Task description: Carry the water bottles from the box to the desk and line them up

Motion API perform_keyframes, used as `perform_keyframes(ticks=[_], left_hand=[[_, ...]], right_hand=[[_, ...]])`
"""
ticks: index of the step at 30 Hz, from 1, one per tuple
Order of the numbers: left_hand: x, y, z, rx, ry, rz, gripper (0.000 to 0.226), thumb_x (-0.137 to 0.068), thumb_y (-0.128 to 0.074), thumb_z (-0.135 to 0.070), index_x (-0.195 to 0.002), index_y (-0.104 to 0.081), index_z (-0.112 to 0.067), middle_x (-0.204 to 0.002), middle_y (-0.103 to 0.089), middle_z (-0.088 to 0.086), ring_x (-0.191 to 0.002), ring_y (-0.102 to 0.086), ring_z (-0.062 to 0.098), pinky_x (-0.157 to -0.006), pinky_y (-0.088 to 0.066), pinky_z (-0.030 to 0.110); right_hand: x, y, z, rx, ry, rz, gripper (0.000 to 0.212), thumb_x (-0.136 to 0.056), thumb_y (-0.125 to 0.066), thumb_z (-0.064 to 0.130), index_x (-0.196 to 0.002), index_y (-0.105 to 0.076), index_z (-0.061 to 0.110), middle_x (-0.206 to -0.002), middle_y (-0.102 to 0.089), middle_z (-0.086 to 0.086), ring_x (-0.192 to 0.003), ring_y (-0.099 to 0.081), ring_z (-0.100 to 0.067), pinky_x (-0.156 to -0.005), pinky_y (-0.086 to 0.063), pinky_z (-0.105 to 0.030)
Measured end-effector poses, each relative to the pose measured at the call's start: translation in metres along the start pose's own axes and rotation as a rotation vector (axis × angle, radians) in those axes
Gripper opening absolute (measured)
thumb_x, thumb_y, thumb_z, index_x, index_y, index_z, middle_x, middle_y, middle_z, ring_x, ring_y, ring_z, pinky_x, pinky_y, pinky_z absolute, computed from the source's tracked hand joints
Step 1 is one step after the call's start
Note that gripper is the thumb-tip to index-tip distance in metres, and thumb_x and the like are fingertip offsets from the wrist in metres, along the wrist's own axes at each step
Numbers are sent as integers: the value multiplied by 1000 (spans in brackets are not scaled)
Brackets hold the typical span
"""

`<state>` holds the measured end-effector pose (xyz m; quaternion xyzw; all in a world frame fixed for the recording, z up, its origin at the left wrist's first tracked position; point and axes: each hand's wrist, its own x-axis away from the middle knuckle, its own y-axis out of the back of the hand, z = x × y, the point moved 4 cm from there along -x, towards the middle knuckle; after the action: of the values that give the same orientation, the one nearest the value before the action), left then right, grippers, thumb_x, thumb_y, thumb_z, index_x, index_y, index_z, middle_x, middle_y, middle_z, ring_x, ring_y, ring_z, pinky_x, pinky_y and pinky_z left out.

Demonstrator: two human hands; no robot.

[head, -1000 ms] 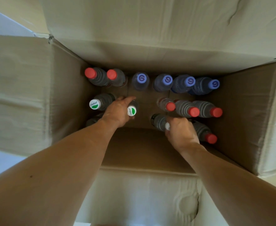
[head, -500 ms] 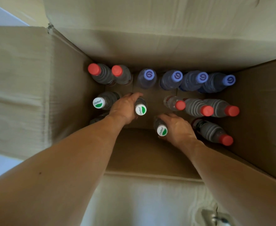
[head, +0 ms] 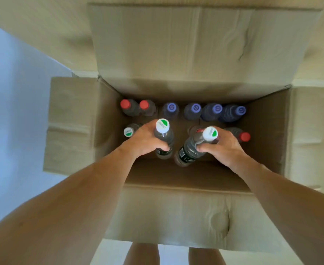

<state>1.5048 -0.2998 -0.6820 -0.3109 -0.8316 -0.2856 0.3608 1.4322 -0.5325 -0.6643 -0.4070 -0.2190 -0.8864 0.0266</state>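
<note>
The cardboard box [head: 75,123] stands with all four flaps folded out, and bare floor shows in its near half. The left hand [head: 144,138] grasps a green-and-white-capped bottle [head: 164,139], upright, cap toward the camera. The right hand [head: 222,148] grasps another bottle [head: 190,148], its cap tilted rightward. Both are inside the box; the cap lettering is blurred

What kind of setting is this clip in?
Probably indoors, in a home or office room, though little of it shows. An open cardboard box stands on a pale floor at the person's feet, stocked with capped water bottles. No desk is in view.
</note>
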Motion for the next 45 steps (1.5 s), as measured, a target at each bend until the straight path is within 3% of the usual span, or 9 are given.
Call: perform_keyframes(ticks=[4, 8, 14, 20, 25, 28, 34, 40, 45], left_hand=[[36, 22, -56, 183, 4, 106, 47, -67, -83, -11, -112, -68, -15, -108, -75, 6, -107, -68, 19, -97, -48, 31], [78, 35, -112, 312, 34, 117, 38, -83, -79, -32, -119, -67, -31, -117, -73, -3, -116, -64, 21, -100, -44, 46], [141, 43, -187, 449, -3, 104, 68, -69, -77, -70, -124, -62, -32, -119, -73, -1, -115, -65, 24, -98, -46, 49], [189, 49, -242, 518, -42, 113, 38, -83, -70, -64, -97, -77, -29, -107, -77, 9, -99, -74, 30, -95, -50, 47], [227, 54, -272, 519, -3, 80, 46, -86, -76, -43, -118, -61, -15, -109, -75, 16, -93, -75, 30, -81, -60, 46], [249, 55, -284, 511, -8, 72, 36, -86, -78, -28, -117, -65, -15, -98, -78, 10, -81, -77, 25, -61, -61, 35], [288, 55, -328, 597, -48, 67, 49, -84, -79, -26, -126, -61, -7, -112, -73, 21, -96, -74, 35, -78, -61, 47], [313, 56, -366, 579, -95, 170, 40, -91, -72, -34, -123, -66, -11, -115, -73, 17, -105, -72, 34, -90, -58, 54], [329, 61, -385, 562, -74, 238, 36, -93, -69, -36, -117, -67, -9, -100, -77, 13, -87, -76, 28, -70, -62, 42]], right_hand=[[28, 32, 49, -354, -35, 87, 29, -70, -80, 20, -98, -76, 16, -99, -77, -4, -105, -69, -26, -96, -52, -41], [63, 59, 99, -559, -126, 146, 31, -91, -65, 17, -122, -65, 15, -115, -73, -11, -108, -68, -30, -86, -54, -42], [115, 92, 160, -830, -169, 67, 59, -88, -65, 56, -129, -62, 14, -118, -72, -13, -108, -70, -33, -100, -49, -50], [157, 124, 202, -996, -184, 165, 67, -84, -61, 68, -123, -65, 14, -111, -74, -18, -99, -73, -36, -84, -54, -46], [199, 155, 220, -1004, -97, 303, 57, -82, -68, 19, -134, -53, 6, -117, -71, -22, -100, -72, -38, -77, -59, -48], [222, 169, 229, -947, -53, 300, 61, -78, -73, 17, -134, -53, 3, -117, -70, -22, -103, -71, -35, -82, -59, -46], [257, 190, 248, -889, -18, 138, 86, -63, -89, 40, -134, -52, 8, -116, -71, -24, -106, -70, -40, -97, -52, -60], [295, 218, 260, -1018, -8, 164, 60, -87, -71, 34, -135, -52, 4, -124, -67, -25, -111, -67, -37, -93, -55, -51], [323, 230, 266, -1062, 38, 117, 47, -95, -60, 30, -134, -52, 4, -117, -71, -22, -101, -72, -33, -80, -58, -43]])
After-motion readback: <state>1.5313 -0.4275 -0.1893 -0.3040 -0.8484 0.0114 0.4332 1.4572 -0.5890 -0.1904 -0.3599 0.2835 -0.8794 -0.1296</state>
